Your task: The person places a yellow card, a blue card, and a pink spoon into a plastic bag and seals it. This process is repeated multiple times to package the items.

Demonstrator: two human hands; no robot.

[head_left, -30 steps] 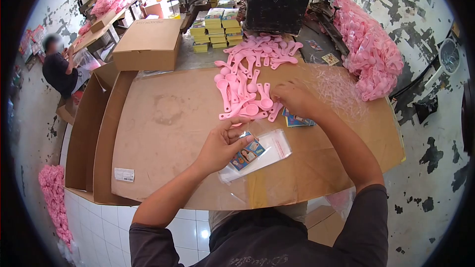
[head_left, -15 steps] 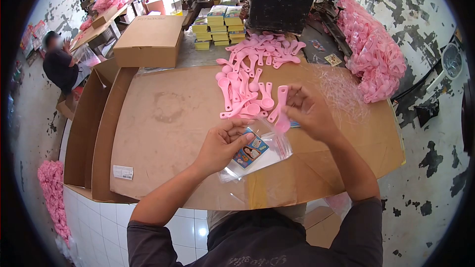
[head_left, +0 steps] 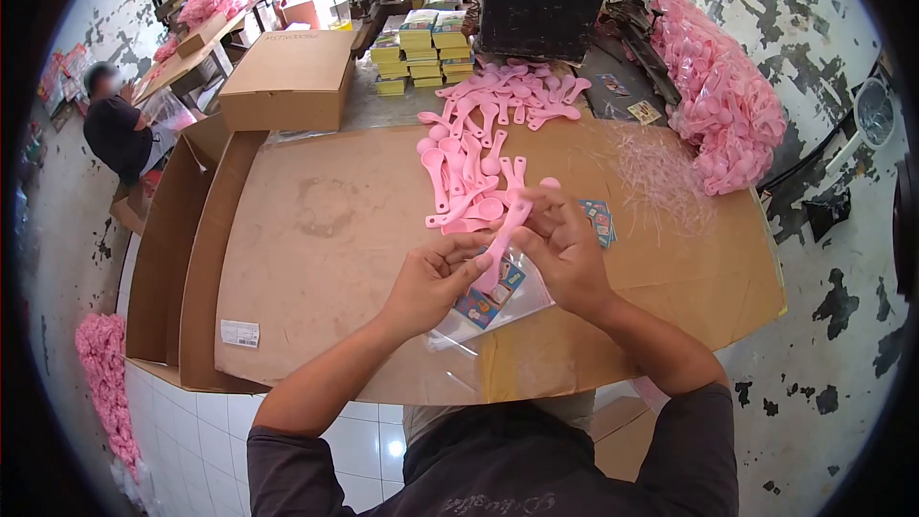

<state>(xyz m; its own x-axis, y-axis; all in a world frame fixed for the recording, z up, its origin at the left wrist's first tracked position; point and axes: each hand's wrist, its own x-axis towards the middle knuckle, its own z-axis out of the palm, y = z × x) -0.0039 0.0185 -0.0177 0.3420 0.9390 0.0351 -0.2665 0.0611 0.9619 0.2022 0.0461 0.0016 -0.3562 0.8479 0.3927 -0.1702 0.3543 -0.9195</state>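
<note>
My left hand (head_left: 436, 282) pinches the edge of a clear plastic bag (head_left: 522, 299) over the cardboard-covered table. A blue printed card (head_left: 490, 306) shows at the bag. My right hand (head_left: 567, 254) grips a pink measuring spoon (head_left: 507, 241) by its upper end, and the spoon's lower end overlaps the card close to my left thumb. Just beyond both hands lies a loose pile of pink measuring spoons (head_left: 469, 168). To the right of my right hand, a few blue cards (head_left: 598, 220) rest on the cardboard.
A closed cardboard box (head_left: 287, 81) sits at the back left, with stacks of cards (head_left: 418, 33) beside it. Bagged pink spoons (head_left: 718, 96) are heaped at right, near clear plastic strips (head_left: 661, 177). An open carton (head_left: 182, 258) lines the left edge. Another person (head_left: 120, 124) sits far left.
My right hand has moved left and down, bringing the pink measuring spoon over the bag and card by my left hand. The blue cards at right are now uncovered.
</note>
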